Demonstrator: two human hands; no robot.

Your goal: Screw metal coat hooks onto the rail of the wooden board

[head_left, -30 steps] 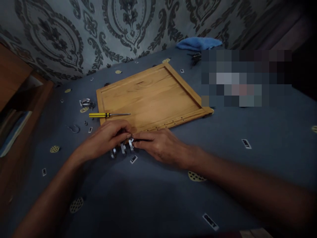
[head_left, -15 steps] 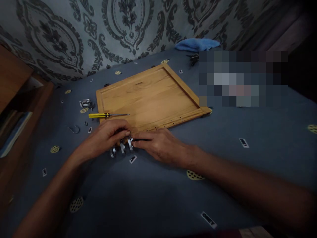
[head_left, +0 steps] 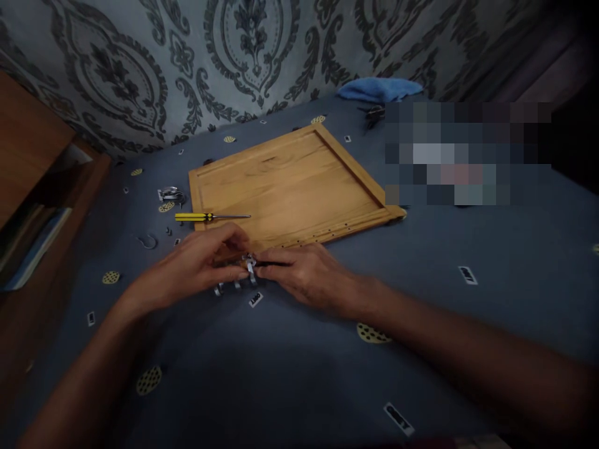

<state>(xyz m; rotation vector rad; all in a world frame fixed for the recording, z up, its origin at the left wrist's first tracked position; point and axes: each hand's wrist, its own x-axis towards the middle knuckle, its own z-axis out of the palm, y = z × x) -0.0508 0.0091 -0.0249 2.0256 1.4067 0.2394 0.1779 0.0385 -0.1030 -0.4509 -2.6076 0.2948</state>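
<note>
A wooden panel (head_left: 276,187) with a raised frame lies flat, a row of small holes along its near edge. Several curved silvery metal hooks stick out from its near left corner; the rightmost metal hook (head_left: 251,270) is between my hands. My left hand (head_left: 199,259) reaches over that corner, thumb beside the hook and index finger lifted away from it. From the other side, my right hand (head_left: 306,274) pinches the hook with thumb and fingers. A screwdriver (head_left: 194,217) with a yellow and black handle rests across the panel's left edge.
Left of the panel lie a clump of metal hooks (head_left: 171,194), a loose hook (head_left: 147,241) and small dark screws (head_left: 168,231). A blue cloth (head_left: 379,89) sits by the patterned wall. Wooden shelving (head_left: 70,187) holding books stands at left. A blurred patch covers the upper right.
My left thumb and index finger have parted from a pinch at the hook, with the thumb now lower. My right hand keeps its grip. The whole view has shifted slightly.
</note>
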